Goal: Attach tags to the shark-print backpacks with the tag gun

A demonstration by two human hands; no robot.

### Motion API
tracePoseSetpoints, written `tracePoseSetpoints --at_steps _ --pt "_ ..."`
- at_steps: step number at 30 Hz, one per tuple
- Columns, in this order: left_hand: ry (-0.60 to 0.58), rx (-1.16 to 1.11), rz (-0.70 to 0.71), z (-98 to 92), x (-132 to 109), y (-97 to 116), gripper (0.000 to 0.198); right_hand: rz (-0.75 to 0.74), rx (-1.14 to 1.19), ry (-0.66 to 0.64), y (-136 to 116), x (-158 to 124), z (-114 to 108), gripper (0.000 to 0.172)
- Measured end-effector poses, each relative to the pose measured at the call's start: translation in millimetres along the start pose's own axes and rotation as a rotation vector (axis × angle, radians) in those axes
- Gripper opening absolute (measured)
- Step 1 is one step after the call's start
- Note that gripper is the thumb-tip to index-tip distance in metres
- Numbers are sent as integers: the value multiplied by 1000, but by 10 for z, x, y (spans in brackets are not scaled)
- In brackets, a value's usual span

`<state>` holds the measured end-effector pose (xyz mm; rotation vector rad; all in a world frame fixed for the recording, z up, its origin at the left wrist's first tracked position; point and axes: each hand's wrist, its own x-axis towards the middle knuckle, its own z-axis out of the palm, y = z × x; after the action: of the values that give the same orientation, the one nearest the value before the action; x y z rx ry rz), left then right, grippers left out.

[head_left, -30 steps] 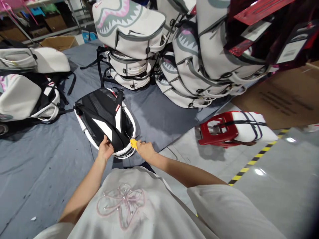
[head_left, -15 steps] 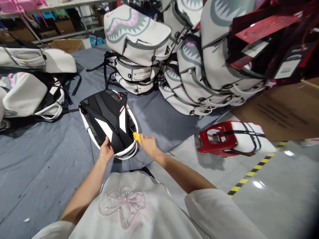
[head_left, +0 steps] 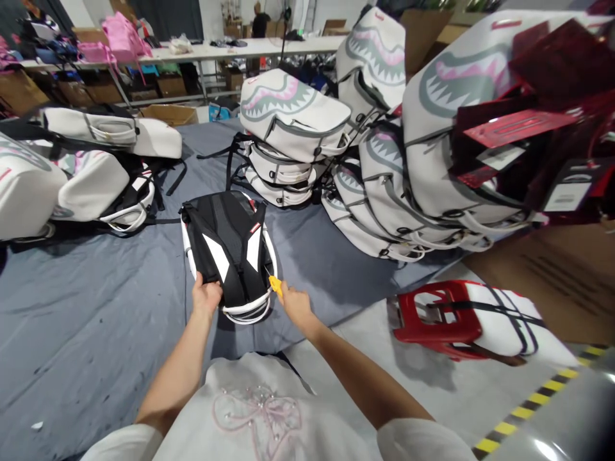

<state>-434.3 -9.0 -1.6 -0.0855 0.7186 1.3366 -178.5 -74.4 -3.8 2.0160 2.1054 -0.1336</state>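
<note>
Black backpack [head_left: 229, 246] face down. My left hand [head_left: 205, 298] pinches its left edge; my right hand [head_left: 295, 302] clasps a yellow tool [head_left: 275, 285] at its right edge. Stacked bags [head_left: 295, 131] beyond it.

right fingers [head_left: 287, 294] grip yellow-handled tool [head_left: 275, 285] at backpack [head_left: 234, 224]; left fingers [head_left: 216, 293] touch near left edge.

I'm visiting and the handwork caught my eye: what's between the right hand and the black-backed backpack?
The head view shows a yellow tool, gripped in the right hand, at the edge of the backpack; contact is unclear.
</note>
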Motion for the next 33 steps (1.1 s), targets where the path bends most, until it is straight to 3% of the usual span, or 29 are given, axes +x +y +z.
tracePoseSetpoints --at_steps 4,9,15,19,23,26,28,31,33 --pt "-81 -66 75 43 145 -7 54 5 -9 -3 -15 14 35 42" --pt "-96 -105 -62 -105 233 10 67 61 86 -73 -23 6 90 37" --pt "-274 -112 -178 -204 214 86 80 171 282 -105 -43 68 28 32" --pt "-135 -87 -192 -240 186 120 82 187 582 -139 40 7 -17 31" --pt "-9 -62 -158 -287 158 139 78 169 908 -253 103 -149 21 62" --pt "-25 -44 -202 -283 144 148 83 191 1241 -325 87 -211 54 78" --pt "-84 -34 -203 -257 143 151 87 264 1178 -274 58 -205 49 75" --pt "-143 -16 -199 -196 146 162 90 343 770 -152 16 -161 -6 51" --pt "-120 6 -218 -149 134 184 86 352 648 -129 -5 -137 -56 41"
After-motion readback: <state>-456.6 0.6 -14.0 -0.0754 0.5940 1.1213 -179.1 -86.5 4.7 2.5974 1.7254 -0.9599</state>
